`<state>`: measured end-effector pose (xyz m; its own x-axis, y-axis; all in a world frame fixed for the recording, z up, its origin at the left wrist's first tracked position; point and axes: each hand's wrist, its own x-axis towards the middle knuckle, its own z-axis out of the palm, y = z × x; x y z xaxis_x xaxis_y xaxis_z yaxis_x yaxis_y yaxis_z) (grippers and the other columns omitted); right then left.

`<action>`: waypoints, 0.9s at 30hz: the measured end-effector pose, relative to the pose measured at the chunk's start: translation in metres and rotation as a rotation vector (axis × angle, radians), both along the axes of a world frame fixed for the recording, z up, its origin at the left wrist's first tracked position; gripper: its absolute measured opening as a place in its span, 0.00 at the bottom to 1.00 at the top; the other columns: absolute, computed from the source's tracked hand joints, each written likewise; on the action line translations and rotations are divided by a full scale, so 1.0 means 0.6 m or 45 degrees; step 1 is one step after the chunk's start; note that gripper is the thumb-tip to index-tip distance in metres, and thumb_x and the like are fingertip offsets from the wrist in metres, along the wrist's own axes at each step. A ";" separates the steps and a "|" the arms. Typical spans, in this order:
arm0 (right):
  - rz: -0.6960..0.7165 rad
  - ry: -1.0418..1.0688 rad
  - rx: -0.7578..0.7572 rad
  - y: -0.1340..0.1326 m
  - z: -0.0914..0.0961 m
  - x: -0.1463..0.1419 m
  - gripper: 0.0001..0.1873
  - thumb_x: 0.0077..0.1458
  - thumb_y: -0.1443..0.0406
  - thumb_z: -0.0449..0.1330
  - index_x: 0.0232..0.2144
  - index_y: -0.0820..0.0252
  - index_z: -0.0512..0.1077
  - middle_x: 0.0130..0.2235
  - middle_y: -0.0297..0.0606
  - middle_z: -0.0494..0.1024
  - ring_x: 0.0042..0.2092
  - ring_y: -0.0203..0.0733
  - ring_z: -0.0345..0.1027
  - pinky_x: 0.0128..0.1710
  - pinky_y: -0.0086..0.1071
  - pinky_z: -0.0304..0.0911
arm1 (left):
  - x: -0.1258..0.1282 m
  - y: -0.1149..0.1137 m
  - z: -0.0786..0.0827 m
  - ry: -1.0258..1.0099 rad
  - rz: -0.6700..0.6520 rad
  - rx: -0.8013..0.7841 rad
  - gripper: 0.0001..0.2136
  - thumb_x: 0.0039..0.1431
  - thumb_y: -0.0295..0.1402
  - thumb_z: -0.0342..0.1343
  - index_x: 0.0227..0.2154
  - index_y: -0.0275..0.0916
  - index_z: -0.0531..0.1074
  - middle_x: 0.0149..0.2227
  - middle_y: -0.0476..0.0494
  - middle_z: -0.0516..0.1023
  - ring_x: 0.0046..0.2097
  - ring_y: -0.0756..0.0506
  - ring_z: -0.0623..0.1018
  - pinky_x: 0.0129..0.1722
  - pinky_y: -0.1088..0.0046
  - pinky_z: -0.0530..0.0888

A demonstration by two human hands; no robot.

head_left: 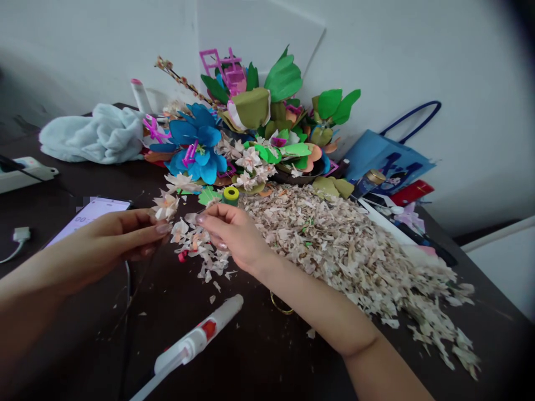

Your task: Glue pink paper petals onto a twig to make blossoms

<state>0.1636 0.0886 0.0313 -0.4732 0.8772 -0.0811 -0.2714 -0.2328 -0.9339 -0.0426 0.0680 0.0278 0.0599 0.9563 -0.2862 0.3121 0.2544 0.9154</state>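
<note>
Standing by, I saw the left hand (137, 234) with its fingers pinching a pale petal flower (166, 206) above the counter (259, 362). The right hand (234, 236) had its fingers closed on a loose petal (192, 218), just beside that flower. A hard tug might have torn such thin petals. A white tool (196, 337) (a glue gun, perhaps; I couldn't tell) lay nearer. The right forearm (317, 301), swung sideways, could have scattered the petal heap (330, 239).
</note>
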 end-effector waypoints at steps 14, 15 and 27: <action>-0.079 -0.003 -0.019 0.002 -0.003 -0.025 0.10 0.46 0.65 0.65 0.22 0.61 0.67 0.16 0.23 0.60 0.18 0.25 0.47 0.17 0.26 0.42 | -0.004 0.003 -0.012 -0.093 -0.026 -0.023 0.17 0.41 0.48 0.64 0.28 0.40 0.75 0.25 0.51 0.70 0.24 0.53 0.65 0.20 0.82 0.67; -0.086 -0.013 -0.015 0.002 -0.003 -0.026 0.10 0.46 0.65 0.65 0.22 0.61 0.67 0.16 0.23 0.59 0.18 0.25 0.47 0.17 0.26 0.42 | -0.003 0.002 -0.012 -0.087 -0.025 -0.021 0.17 0.41 0.48 0.64 0.29 0.40 0.75 0.25 0.51 0.70 0.24 0.53 0.65 0.20 0.82 0.67; -0.074 -0.035 -0.021 0.004 -0.007 -0.026 0.08 0.50 0.67 0.62 0.23 0.60 0.67 0.17 0.24 0.58 0.19 0.27 0.47 0.19 0.27 0.43 | -0.001 0.001 -0.010 0.031 -0.165 0.025 0.15 0.47 0.48 0.60 0.31 0.41 0.74 0.24 0.52 0.69 0.24 0.52 0.65 0.21 0.78 0.66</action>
